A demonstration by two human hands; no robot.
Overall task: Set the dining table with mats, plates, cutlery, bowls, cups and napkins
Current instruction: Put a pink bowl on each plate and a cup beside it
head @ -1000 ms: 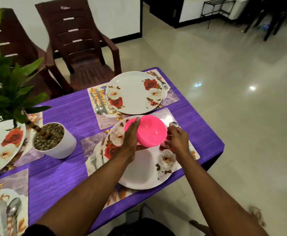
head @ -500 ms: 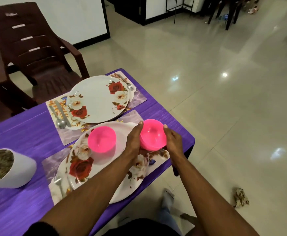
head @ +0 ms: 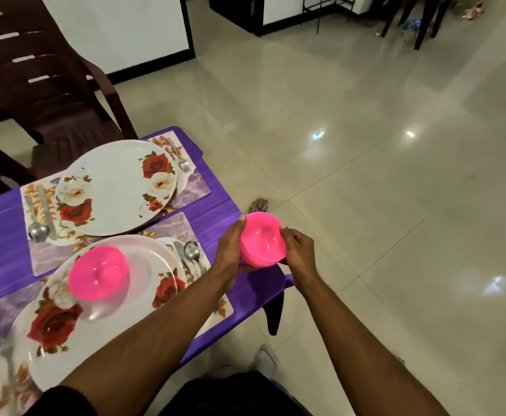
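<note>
Bowls come first: two round pink plastic bowls are in view. One pink bowl [head: 262, 240] is held above the desk's right corner, the left hand [head: 230, 250] curled round its left side and the right hand [head: 298, 250] gripping its right rim, so both hands grasp it together. It hangs past the edge of the purple-covered desk [head: 212, 213], partly over the pale tiled floor [head: 395, 205], which lies wide and open to the right. The other pink bowl [head: 98, 273] sits on the near white round plate with red and cream roses [head: 50, 334], towards its far side.

That plate rests on a pale mauve rectangular mat [head: 167, 226]; just right of the plate lie a steel spoon [head: 192, 250] and a knife on the same mat. A second rose plate [head: 116, 187] lies on a second mat [head: 194, 192] further back, with a spoon [head: 37, 231] at its left and a fork [head: 182, 165] at its right. Counted so: two plates, two mats, two spoons, one fork. A dark brown plastic chair [head: 50, 85] stands close behind the far setting. A small crumpled scrap [head: 258, 204] lies on the floor beyond the held bowl.

Against half a second ago, the held bowl has shifted right, off the near plate's edge and out over the desk corner; the seated bowl stays where it was.
</note>
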